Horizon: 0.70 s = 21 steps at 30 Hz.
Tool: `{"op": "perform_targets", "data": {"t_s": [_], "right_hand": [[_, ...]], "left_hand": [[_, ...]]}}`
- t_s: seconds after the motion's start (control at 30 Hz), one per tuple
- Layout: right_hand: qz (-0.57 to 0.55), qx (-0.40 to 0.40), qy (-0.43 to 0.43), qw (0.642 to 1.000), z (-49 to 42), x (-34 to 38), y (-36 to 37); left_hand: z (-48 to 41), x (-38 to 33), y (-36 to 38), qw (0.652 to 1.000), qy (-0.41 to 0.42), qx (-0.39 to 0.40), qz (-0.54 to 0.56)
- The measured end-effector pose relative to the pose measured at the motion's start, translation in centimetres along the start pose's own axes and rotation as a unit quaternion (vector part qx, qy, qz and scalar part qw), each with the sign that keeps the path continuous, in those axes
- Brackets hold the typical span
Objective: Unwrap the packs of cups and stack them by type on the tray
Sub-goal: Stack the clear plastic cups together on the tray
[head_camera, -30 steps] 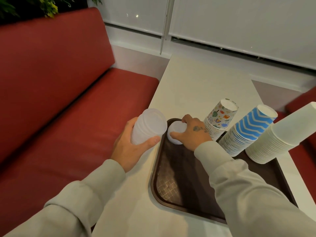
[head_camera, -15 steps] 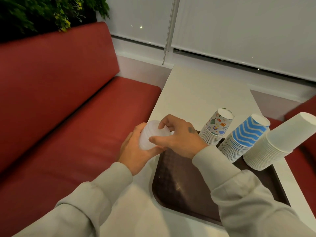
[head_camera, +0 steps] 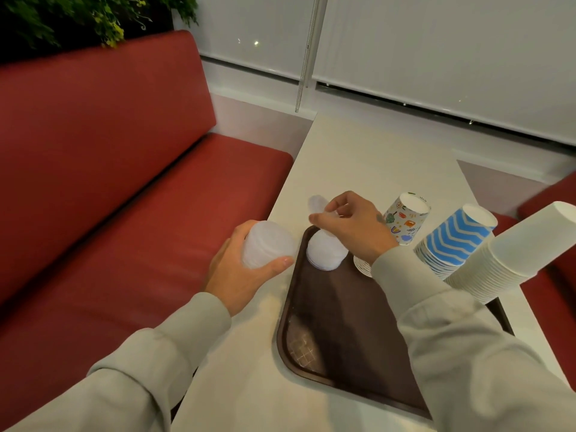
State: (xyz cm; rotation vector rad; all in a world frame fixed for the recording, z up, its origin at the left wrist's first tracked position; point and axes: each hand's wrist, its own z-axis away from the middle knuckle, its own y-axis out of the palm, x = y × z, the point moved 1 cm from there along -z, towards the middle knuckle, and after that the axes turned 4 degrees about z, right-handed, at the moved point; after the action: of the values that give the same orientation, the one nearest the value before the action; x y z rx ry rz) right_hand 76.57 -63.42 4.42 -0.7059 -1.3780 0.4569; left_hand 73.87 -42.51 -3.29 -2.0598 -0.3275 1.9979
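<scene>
Left of frame: a red upholstered bench seat (head_camera: 109, 182) runs along the table, with green foliage (head_camera: 78, 17) above its backrest.

Left hand (head_camera: 237, 275): fingers and thumb curled round a stack of translucent plastic cups (head_camera: 268, 244), gripping it by the sides. The stack is held off the surface, base towards the camera, just beside the near-left outer edge of the tray, over the margin of the white rectangular table (head_camera: 374, 157).

Dark brown plastic tray (head_camera: 343, 338): lies flat on the table, its near half bare. A short stack of inverted translucent plastic cups (head_camera: 324, 254) stands in its far-left corner.

Right hand (head_camera: 355, 226): thumb and curled fingers pinch a single translucent plastic cup (head_camera: 318, 205), raised above the short stack and apart from it. The cup is blurred; its exact tilt cannot be determined.

Right of that hand, three inverted stacks stand in a row along the tray's far side:
- paper cups with a multicoloured printed pattern (head_camera: 405, 216), lower part hidden behind the right wrist;
- paper cups with blue and white zigzag stripes (head_camera: 455, 238), just beside the first;
- plain white paper cups (head_camera: 514, 257), the largest, at the tray's right end.

Whether neighbouring stacks touch cannot be told.

Background: white roller blinds (head_camera: 436, 51) cover the window beyond the table.
</scene>
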Motion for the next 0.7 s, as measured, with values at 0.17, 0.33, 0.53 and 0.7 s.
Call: {"op": "perform_targets", "data": {"t_s": [0.17,0.33,0.53,0.7], "right_hand": [[0.117,0.005,0.024,0.993,-1.2,-2.0,0.0],[0.199,0.031,0.029,0.979,-1.5,-3.4,1.7],[0.225,0.05,0.042,0.972,-1.6,-4.7,3.0],[0.237,0.055,0.041,0.969,-1.5,-4.6,3.1]], "left_hand": [[-0.2,0.3,-0.2,1.0,-0.01,-0.016,0.023],[-0.2,0.5,-0.1,0.999,-0.016,-0.017,0.031],[-0.2,0.9,-0.3,0.999,-0.02,-0.014,0.032],[-0.3,0.7,-0.2,0.999,-0.017,-0.016,0.022]]}}
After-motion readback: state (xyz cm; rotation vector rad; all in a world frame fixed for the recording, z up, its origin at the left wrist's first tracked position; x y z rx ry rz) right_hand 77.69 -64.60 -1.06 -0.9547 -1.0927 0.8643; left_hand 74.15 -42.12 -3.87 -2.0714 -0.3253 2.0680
